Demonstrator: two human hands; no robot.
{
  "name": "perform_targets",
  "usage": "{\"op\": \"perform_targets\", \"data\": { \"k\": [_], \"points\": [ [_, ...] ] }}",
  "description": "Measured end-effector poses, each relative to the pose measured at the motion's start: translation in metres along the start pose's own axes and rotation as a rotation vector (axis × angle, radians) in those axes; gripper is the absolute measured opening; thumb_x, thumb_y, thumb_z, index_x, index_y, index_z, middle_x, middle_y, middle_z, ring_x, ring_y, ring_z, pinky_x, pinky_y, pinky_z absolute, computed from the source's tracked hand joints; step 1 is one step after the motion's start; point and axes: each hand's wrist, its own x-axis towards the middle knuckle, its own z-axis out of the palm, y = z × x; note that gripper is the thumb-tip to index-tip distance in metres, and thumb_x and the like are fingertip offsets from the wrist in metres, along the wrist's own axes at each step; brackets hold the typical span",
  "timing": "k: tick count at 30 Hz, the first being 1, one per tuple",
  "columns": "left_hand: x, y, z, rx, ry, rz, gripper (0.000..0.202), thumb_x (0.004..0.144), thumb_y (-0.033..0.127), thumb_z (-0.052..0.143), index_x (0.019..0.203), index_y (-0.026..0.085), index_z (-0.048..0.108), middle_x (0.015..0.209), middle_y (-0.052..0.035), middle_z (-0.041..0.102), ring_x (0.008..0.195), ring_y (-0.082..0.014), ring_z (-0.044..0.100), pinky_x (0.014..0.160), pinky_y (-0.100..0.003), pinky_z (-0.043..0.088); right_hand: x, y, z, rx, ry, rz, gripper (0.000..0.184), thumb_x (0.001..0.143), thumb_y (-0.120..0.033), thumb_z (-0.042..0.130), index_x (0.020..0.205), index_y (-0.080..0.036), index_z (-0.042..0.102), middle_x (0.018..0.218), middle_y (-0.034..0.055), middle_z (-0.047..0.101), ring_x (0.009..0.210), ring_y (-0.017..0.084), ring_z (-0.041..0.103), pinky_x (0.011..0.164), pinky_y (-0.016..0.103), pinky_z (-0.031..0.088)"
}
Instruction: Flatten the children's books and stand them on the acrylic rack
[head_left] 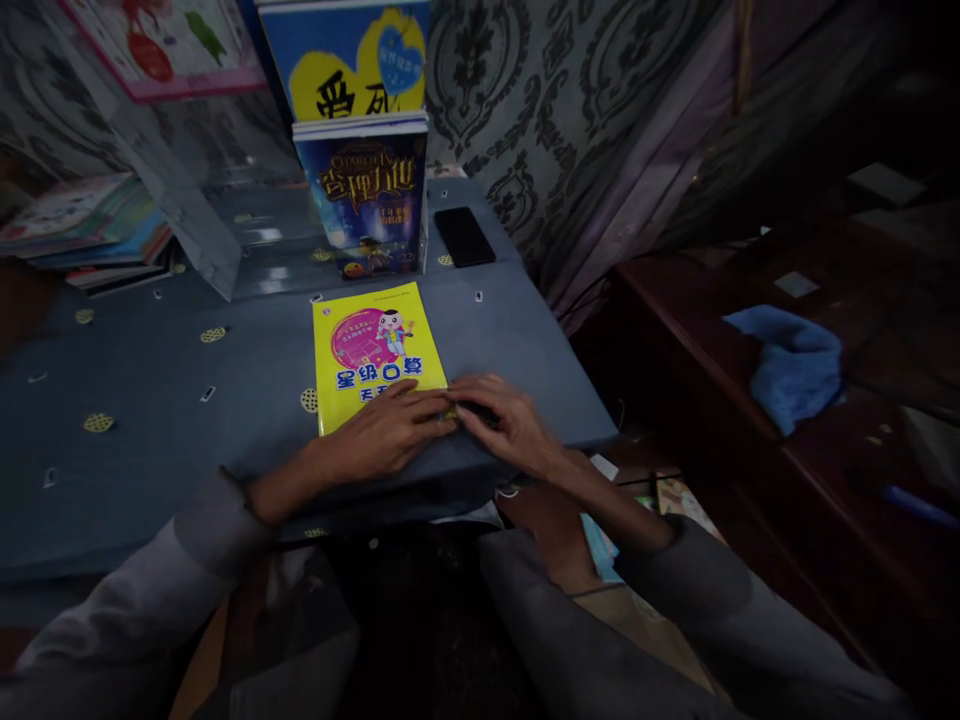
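Observation:
A yellow book (371, 345) lies flat on the blue-grey tablecloth (187, 400) near the table's front edge. My left hand (390, 432) rests palm down on the book's lower right corner, fingers stretched out. My right hand (504, 420) lies flat on the cloth just right of the book, its fingertips meeting those of the left at the book's corner. Something small and dark sits under the right fingers; I cannot make it out.
A dark blue book (367, 190) stands upright behind the yellow one, another blue-and-yellow book (349, 55) above it. A black phone (463, 236) lies at the back right. Stacked books (82, 230) sit far left. A blue cloth (795, 365) lies on dark wooden furniture at right.

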Motion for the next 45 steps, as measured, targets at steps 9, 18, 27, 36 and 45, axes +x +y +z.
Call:
{"op": "perform_targets", "data": {
  "k": [9, 18, 27, 36, 45],
  "points": [
    [-0.004, -0.002, 0.006, 0.059, 0.008, 0.017, 0.043, 0.096, 0.01, 0.047, 0.137, 0.018, 0.052, 0.143, -0.011, 0.058, 0.142, -0.0233, 0.043, 0.119, -0.053, 0.03, 0.002, 0.004, 0.0, 0.015, 0.004, -0.032, 0.024, 0.095, -0.021, 0.055, 0.115, -0.023, 0.068, 0.11, 0.01, 0.072, 0.106, 0.024, 0.067, 0.092, 0.043, 0.057],
    [0.005, -0.024, 0.004, 0.121, 0.004, 0.041, 0.035, 0.099, 0.015, 0.047, 0.132, 0.02, 0.053, 0.138, -0.0075, 0.06, 0.142, -0.0209, 0.042, 0.12, -0.046, 0.031, 0.02, 0.012, 0.001, -0.029, 0.012, -0.027, 0.022, 0.094, -0.019, 0.055, 0.112, -0.021, 0.068, 0.11, 0.0111, 0.071, 0.106, 0.024, 0.066, 0.092, 0.043, 0.056],
    [-0.009, -0.025, 0.001, 0.054, 0.066, -0.065, 0.041, 0.102, 0.034, 0.048, 0.142, 0.027, 0.047, 0.145, -0.0054, 0.057, 0.142, -0.0221, 0.043, 0.122, -0.05, 0.027, 0.038, 0.024, -0.002, -0.105, -0.035, -0.007, 0.018, 0.095, -0.023, 0.054, 0.105, -0.021, 0.069, 0.109, 0.011, 0.071, 0.106, 0.025, 0.067, 0.093, 0.044, 0.056],
    [-0.057, -0.086, 0.017, 0.229, 0.422, -0.699, 0.052, 0.102, 0.044, 0.043, 0.148, 0.021, 0.04, 0.154, -0.0168, 0.042, 0.143, -0.0342, 0.04, 0.111, -0.055, 0.043, 0.143, 0.045, 0.014, -0.417, -0.2, 0.097, 0.037, 0.095, -0.024, 0.057, 0.129, -0.013, 0.062, 0.139, 0.0191, 0.058, 0.131, 0.031, 0.052, 0.107, 0.047, 0.045],
    [-0.044, -0.084, 0.024, 0.057, 0.497, -0.614, 0.043, 0.103, 0.035, 0.041, 0.144, 0.022, 0.043, 0.16, -0.0165, 0.032, 0.147, -0.0303, 0.037, 0.115, -0.051, 0.042, 0.141, 0.079, 0.025, -0.411, -0.05, 0.104, 0.042, 0.096, -0.027, 0.051, 0.134, -0.011, 0.059, 0.145, 0.0203, 0.054, 0.138, 0.031, 0.046, 0.114, 0.049, 0.04]
  ]
}}
